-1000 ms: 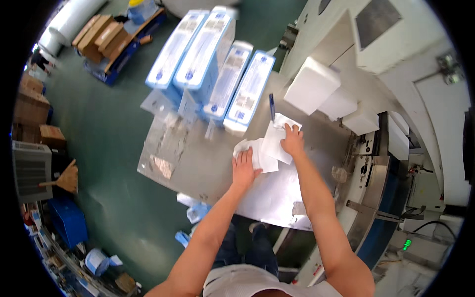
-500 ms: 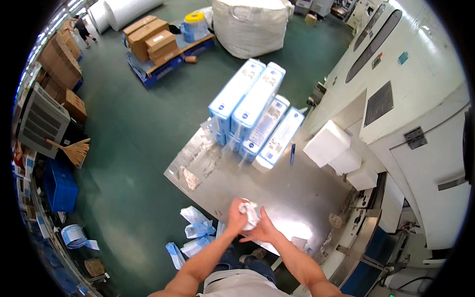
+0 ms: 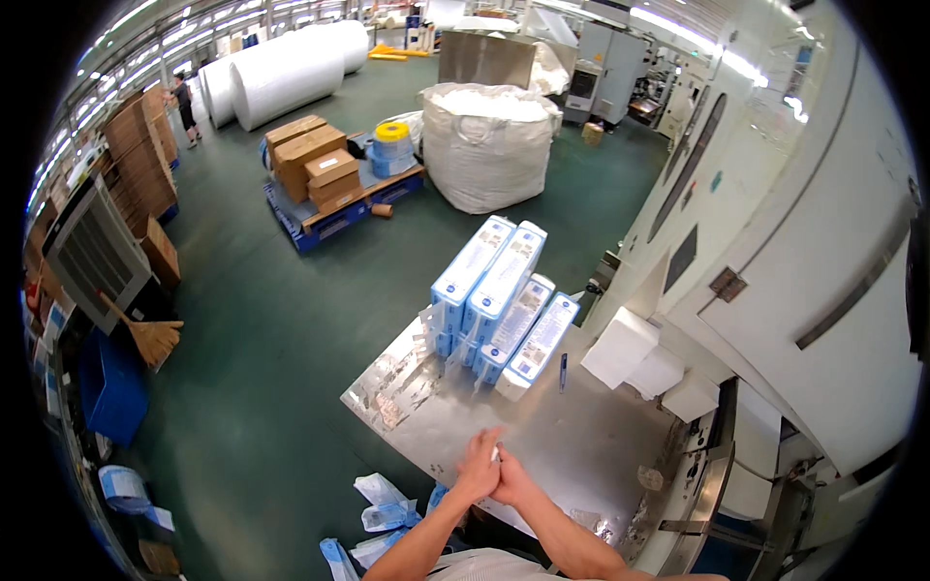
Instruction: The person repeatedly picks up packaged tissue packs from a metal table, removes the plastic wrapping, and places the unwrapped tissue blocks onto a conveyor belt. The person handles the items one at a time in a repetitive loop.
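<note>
We press our left hand [image 3: 478,469] and right hand [image 3: 513,481] together, clamped around a crumpled white piece [image 3: 494,453] that barely peeks out between them, above the near edge of the shiny steel table [image 3: 581,441]. Blue-and-white packs [image 3: 499,295] stand stacked at its far end, a pen [image 3: 563,372] beside them. Green floor [image 3: 281,320] spreads left, toward a pallet of cartons [image 3: 325,179].

Four blue-and-white packs [image 3: 504,300] stand on the surface [image 3: 581,455] at twelve o'clock; one blue pen [image 3: 563,372] beside them; three white stacks [image 3: 620,349] at two o'clock.
</note>
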A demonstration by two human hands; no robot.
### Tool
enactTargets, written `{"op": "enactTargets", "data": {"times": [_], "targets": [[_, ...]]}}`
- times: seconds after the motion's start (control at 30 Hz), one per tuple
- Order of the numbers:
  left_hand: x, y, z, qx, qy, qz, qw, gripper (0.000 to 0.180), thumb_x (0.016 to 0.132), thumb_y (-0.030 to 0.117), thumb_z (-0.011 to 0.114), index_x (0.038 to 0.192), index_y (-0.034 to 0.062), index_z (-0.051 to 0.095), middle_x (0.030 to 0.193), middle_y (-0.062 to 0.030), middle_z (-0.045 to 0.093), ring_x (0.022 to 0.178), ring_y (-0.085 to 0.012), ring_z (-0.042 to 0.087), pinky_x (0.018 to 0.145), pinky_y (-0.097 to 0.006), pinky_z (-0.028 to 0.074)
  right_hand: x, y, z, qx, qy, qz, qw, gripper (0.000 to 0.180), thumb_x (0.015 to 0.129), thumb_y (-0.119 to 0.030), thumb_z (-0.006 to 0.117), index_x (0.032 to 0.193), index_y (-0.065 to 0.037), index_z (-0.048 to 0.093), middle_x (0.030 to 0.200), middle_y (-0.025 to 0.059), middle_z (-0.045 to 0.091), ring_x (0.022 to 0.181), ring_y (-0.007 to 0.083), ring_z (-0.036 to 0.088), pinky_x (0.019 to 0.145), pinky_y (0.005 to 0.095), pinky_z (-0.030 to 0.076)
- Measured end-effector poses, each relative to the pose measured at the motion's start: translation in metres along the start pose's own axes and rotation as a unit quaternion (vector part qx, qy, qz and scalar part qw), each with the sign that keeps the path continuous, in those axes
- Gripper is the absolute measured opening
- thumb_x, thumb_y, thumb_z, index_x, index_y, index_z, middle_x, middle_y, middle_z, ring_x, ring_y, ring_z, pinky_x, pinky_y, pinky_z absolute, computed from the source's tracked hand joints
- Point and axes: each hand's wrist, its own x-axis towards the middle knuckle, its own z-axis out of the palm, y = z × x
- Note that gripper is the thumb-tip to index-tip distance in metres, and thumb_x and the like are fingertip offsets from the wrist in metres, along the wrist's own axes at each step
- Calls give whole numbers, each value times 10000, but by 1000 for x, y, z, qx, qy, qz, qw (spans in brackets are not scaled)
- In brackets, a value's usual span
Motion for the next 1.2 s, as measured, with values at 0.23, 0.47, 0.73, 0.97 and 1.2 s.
{"op": "enactTargets", "data": {"times": [0.23, 0.47, 0.73, 0.97, 1.2], "targets": [[23, 14, -44, -291, 66, -175, 938, 582, 1076, 473, 389, 1559, 151, 343, 1557, -233, 346, 1366, -319, 386, 1089, -456, 331, -27, 0, 38, -256, 46, -222, 940, 374, 1092, -200, 499, 1458, -125, 523, 1127, 61, 656, 899, 124, 605, 697, 280, 496], [-3, -74, -59, -327, 188, -67, 924, 308, 1032, 207, 576, 1276, 21, 599, 1027, -120, 700, 829, -170, 692, 657, -297, 524, -69, -74, 110, -314, -63, -275, 906, 245, 1090, -238, 509, 1122, -32, 638, 741, -14, 534, 575, 53, 441, 491, 233, 341], [-93, -180, -56, -337, 206, -185, 900, 250, 928, -5, 506, 1148, 4, 624, 1018, -113, 694, 751, -172, 677, 637, -298, 535, -141, -176, 231, -336, -263, -677, 599, 431, 939, -276, 492, 572, -100, 350, 521, 54, 402, 466, 194, 335, 464, 344, 275], [-123, -176, -63, -363, 283, -283, 842, 176, 888, -46, 528, 1011, -62, 652, 903, -157, 703, 707, -194, 687, 642, -310, 568, -229, -194, 305, -165, -243, -933, 210, 212, 981, -348, 545, 977, -143, 603, 1008, 98, 645, 916, 267, 517, 834, 400, 438], [-88, -186, -60, -374, 289, -233, 850, 156, 887, 11, 616, 1039, 9, 652, 882, -98, 704, 713, -178, 692, 540, -295, 511, -172, -382, 425, -376, 7, -915, 148, 376, 954, -251, 615, 1271, -75, 516, 1303, 222, 520, 1198, 361, 466, 1024, 432, 391]]}}
